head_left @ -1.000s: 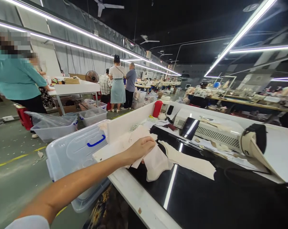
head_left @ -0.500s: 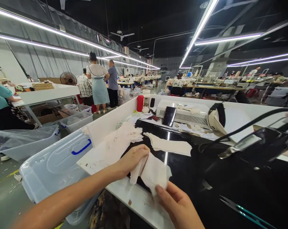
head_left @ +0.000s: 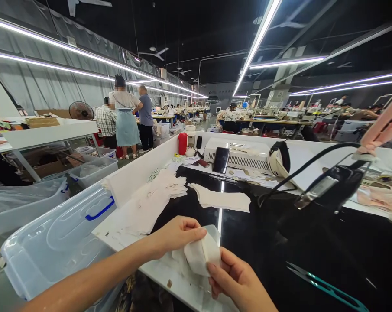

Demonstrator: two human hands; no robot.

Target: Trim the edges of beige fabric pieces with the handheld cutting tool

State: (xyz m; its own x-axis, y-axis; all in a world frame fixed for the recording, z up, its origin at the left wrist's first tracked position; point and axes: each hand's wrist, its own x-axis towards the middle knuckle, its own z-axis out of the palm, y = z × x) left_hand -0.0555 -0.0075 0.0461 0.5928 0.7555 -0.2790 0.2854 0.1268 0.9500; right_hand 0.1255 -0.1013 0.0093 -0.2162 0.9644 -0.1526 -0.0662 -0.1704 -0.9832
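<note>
Both hands meet at the near edge of the table [head_left: 183, 281], working one small white fabric piece [head_left: 200, 255]. The left hand [head_left: 178, 234] pinches its upper edge between thumb and fingertips, and the right hand [head_left: 238, 281] pinches the lower right side, so the piece is held just above the white rim of the table and folded or curled over on itself. From this angle it is hard to tell whether it is one layer or two laid together. Judging by how things lie, the work is at an early or middle point: this single piece is in hand and being turned or lined up, while a loose heap of similar white pieces [head_left: 157, 195] waits further back on the left of the table, and another flat stack of pieces [head_left: 221, 199] sits on the black surface beyond. Nothing near the hands looks like a finished pile, so most of the pieces seem yet to be handled. A pair of green-handled scissors [head_left: 325, 288] lies untouched to the right, well apart from the hands. A black iron [head_left: 332, 190] rests on the right side with its cord looping back. A clear plastic bin [head_left: 59, 238] with a blue handle stands beside the table on the left, and other people [head_left: 126, 117] stand far off in the hall.
</note>
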